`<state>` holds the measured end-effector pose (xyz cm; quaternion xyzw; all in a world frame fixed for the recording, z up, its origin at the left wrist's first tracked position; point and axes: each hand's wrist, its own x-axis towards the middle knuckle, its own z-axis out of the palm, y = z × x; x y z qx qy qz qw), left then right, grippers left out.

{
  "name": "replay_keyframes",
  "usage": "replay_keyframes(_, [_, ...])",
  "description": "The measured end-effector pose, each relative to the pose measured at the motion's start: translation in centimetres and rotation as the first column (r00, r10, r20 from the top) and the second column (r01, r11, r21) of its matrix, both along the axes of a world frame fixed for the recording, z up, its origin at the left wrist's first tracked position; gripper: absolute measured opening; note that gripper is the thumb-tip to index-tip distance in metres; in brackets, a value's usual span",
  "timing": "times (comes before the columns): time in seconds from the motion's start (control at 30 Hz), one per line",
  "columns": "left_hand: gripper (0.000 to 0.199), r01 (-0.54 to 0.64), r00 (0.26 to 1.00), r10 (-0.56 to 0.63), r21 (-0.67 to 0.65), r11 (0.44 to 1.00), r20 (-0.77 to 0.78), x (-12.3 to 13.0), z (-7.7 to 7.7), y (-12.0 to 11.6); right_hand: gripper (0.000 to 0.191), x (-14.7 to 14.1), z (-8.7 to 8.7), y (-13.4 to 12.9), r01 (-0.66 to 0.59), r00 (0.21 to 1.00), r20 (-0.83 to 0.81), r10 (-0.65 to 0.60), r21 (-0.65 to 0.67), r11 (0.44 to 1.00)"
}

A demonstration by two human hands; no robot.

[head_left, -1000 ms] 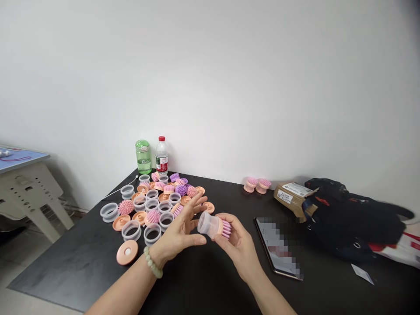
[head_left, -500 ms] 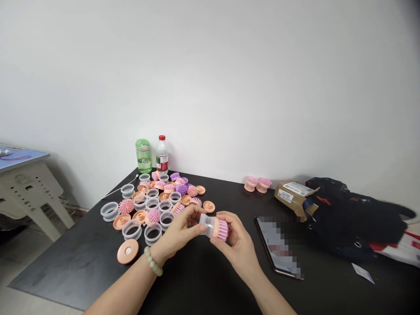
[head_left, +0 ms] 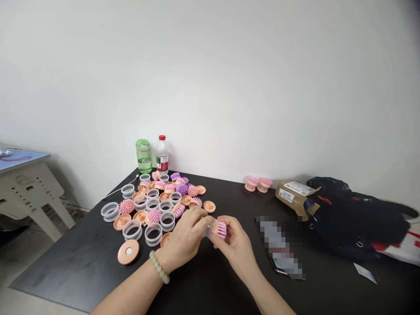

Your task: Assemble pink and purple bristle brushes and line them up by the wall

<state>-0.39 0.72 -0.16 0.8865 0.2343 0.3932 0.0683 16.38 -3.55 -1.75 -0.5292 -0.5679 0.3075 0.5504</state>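
Between my two hands, above the black table [head_left: 108,267], is a round scrub brush head [head_left: 222,230] with pink bristles facing right. A clear plastic ring [head_left: 208,229] sits against its peach base on the left side. My right hand [head_left: 238,245] is closed around the brush head, thumb below and fingers above. My left hand [head_left: 187,232], with a bead bracelet at the wrist, is closed over the clear ring and covers much of it. Whether ring and brush head are fully joined cannot be seen.
Left of my hands lie several clear rings [head_left: 153,234], peach discs [head_left: 128,252] and bristle heads [head_left: 154,216]. A green bottle [head_left: 143,156] and a red-capped bottle [head_left: 162,155] stand behind them. Two assembled brushes [head_left: 257,184], a phone [head_left: 278,247], a cardboard box [head_left: 292,197] and a dark bag [head_left: 357,223] lie rightward.
My left hand has turned and moved over the clear ring, hiding more of it. A peach disc below the left hand is now partly visible. My right hand stays nearly in place.
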Motion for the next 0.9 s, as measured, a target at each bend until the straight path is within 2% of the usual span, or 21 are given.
replay_keyframes(0.07, [0.046, -0.059, 0.992, 0.056, -0.023, 0.998, -0.109, 0.3, 0.0, -0.2, 0.022, -0.2, -0.3, 0.1, 0.052, 0.988, 0.143, -0.059, 0.047, 0.998])
replay_keyframes(0.13, [0.043, -0.086, 0.985, 0.075, -0.062, 0.994, -0.157, 0.3, 0.2, -0.2, 0.021, -0.2, -0.5, 0.2, 0.022, 0.978, 0.204, -0.037, 0.077, 0.997])
replay_keyframes(0.2, [0.034, -0.096, 0.993, 0.084, -0.137, 0.986, -0.089, 0.0, 0.6, 0.1, 0.028, 0.1, -0.7, 0.5, -0.036, 0.984, 0.176, 0.022, 0.079, 0.996])
replay_keyframes(0.27, [0.034, -0.099, 0.991, 0.12, -0.262, 0.96, 0.064, -0.6, 0.9, 0.6, 0.036, 0.8, -1.0, 0.9, -0.046, 0.988, 0.152, 0.035, 0.07, 0.997])
replay_keyframes(0.3, [0.037, -0.096, 0.977, 0.154, -0.345, 0.934, 0.148, -0.9, 1.1, 0.9, 0.039, 1.2, -1.3, 1.2, -0.018, 0.986, 0.164, 0.006, 0.072, 0.997])
replay_keyframes(0.37, [0.039, -0.044, 0.93, 0.228, -0.53, 0.847, 0.288, -1.4, 1.3, 1.5, 0.039, 2.0, -2.1, 2.2, 0.066, 0.968, 0.235, -0.088, 0.099, 0.993])
replay_keyframes(0.47, [0.04, 0.171, 0.845, 0.267, -0.707, 0.686, 0.463, -1.6, 1.2, 1.9, 0.042, 2.6, -4.1, 4.5, 0.136, 0.904, 0.382, -0.189, 0.162, 0.977])
replay_keyframes(0.53, [0.043, 0.284, 0.789, 0.273, -0.72, 0.633, 0.551, -1.5, 0.9, 1.9, 0.047, 2.6, -5.4, 6.3, 0.164, 0.834, 0.5, -0.234, 0.18, 0.97])
replay_keyframes(0.67, [0.047, 0.344, 0.741, 0.304, -0.727, 0.594, 0.599, -1.2, 0.2, 2.2, 0.051, 1.9, -6.2, 9.6, 0.171, 0.784, 0.565, -0.259, 0.204, 0.964])
replay_keyframes(0.83, [0.047, 0.402, 0.713, 0.312, -0.731, 0.551, 0.628, -1.2, -0.5, 2.7, 0.02, 1.3, -5.2, 10.8, 0.129, 0.771, 0.599, -0.216, 0.186, 0.974])
replay_keyframes(0.9, [0.047, 0.43, 0.699, 0.308, -0.724, 0.539, 0.645, -1.1, -0.7, 2.8, 0.018, 1.5, -4.9, 10.4, 0.13, 0.78, 0.591, -0.207, 0.171, 0.977])
